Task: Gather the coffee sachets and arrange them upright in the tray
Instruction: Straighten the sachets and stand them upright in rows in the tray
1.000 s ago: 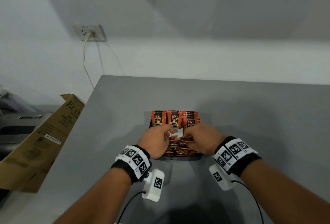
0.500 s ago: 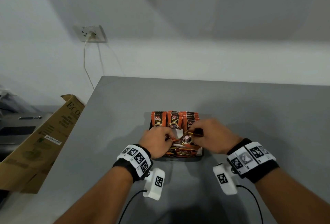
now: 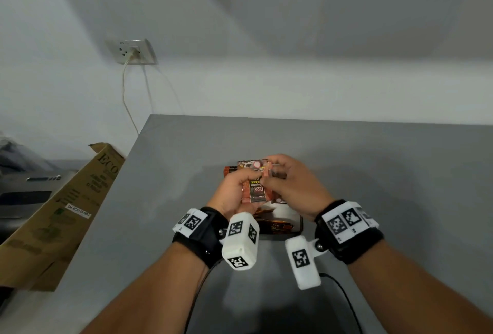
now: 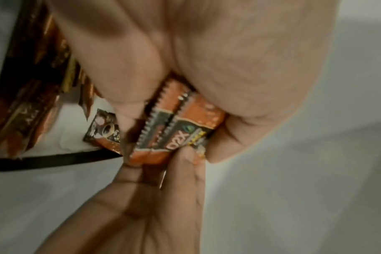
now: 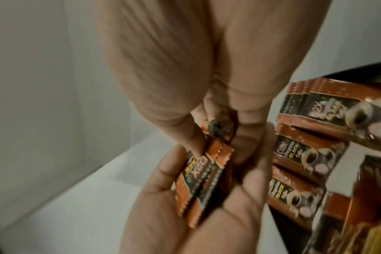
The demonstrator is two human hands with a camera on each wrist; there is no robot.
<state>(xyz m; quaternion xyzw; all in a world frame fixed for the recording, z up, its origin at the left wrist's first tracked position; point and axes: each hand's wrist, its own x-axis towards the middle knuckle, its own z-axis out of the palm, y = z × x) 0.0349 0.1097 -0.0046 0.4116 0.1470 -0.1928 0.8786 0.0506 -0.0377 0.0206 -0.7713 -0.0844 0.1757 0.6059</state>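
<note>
Head view: "D2X" sachets (image 3: 255, 192).

Both hands have risen from the tray (image 3: 298, 227). A second ago they were down among the loose sachets; now the left hand (image 3: 234, 192) and right hand (image 3: 296, 187) together grip a small stack of sachets (image 3: 255, 190) above the tray, in front of the upright rows.
</note>
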